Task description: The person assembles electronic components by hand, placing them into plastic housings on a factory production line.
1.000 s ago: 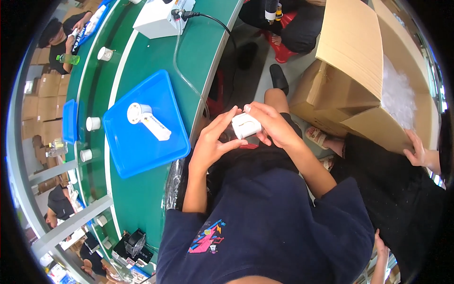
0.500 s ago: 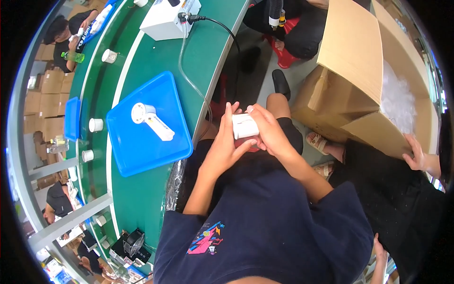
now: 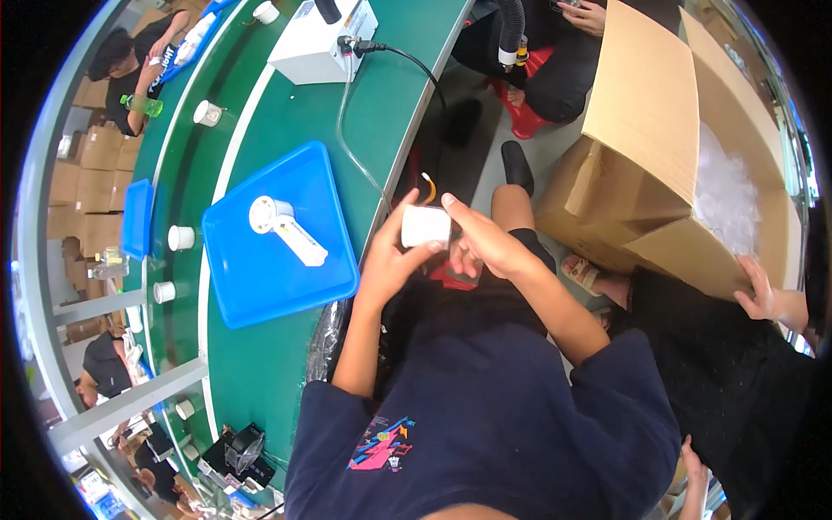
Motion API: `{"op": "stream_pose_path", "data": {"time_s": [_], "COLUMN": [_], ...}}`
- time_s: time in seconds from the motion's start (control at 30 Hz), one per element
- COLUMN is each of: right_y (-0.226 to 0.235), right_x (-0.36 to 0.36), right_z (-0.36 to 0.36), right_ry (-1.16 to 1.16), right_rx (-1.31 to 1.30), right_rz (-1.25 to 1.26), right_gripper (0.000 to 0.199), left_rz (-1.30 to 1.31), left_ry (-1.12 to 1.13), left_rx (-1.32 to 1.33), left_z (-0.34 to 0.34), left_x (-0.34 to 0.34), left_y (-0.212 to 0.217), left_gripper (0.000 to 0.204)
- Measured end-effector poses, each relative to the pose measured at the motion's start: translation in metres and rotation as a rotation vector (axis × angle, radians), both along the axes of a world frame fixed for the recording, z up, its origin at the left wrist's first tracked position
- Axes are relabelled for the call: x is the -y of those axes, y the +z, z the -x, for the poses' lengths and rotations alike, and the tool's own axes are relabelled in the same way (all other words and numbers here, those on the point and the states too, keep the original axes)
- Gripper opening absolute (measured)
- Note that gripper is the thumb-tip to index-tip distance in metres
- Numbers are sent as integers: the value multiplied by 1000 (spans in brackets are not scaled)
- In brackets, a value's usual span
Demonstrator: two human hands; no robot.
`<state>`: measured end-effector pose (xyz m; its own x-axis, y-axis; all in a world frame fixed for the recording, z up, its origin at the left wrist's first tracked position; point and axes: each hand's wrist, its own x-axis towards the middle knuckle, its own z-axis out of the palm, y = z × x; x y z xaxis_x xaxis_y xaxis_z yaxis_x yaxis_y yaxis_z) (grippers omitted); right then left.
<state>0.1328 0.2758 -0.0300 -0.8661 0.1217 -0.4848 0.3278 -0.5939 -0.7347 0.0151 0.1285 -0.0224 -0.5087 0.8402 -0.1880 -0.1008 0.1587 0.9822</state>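
Note:
Over my lap my left hand (image 3: 383, 267) grips a white cylindrical part (image 3: 425, 227), with its thumb across the near side. My right hand (image 3: 492, 246) is curled at the part's right edge, thumb against the far corner and the other fingers bent below. Just past the part sticks up a thin orange-yellow wire (image 3: 431, 187) with a white tip. To the left, a blue tray (image 3: 247, 299) lies on the green bench, holding a white handheld fan-like piece (image 3: 295, 236) with a round head and a handle.
A white box-shaped device (image 3: 321, 43) with a black cable stands at the bench's far end. White cups (image 3: 181, 237) line the green belt (image 3: 186, 165) on the left. An open carton (image 3: 641, 173) with clear plastic bags is at right; a person's hand (image 3: 763, 290) rests on it.
The white part has turned and shifted slightly left, now showing a plain side. The orange-yellow wire has come into sight. My right hand's fingers have loosened and spread below it.

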Motion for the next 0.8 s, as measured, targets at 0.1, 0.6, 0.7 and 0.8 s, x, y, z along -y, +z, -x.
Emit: {"op": "stream_pose_path", "data": {"time_s": [0.1, 0.6, 0.7, 0.8], "right_y": [-5, -12, 3, 0], "right_x": [-1, 7, 5, -3], "right_z": [-6, -21, -23, -42], "right_ry": [-32, -207, -178, -39], "right_rx": [-91, -276, -206, -87], "right_rz": [158, 542, 520, 168], "right_gripper": [53, 58, 59, 54], "left_rz": [31, -104, -128, -254], "left_ry": [-16, 99, 142, 231], "left_rx": [-205, 188, 203, 391], "left_z": [11, -15, -17, -15], "left_x": [1, -17, -24, -22], "left_y": [-1, -1, 0, -4], "left_gripper": [79, 51, 49, 47]}}
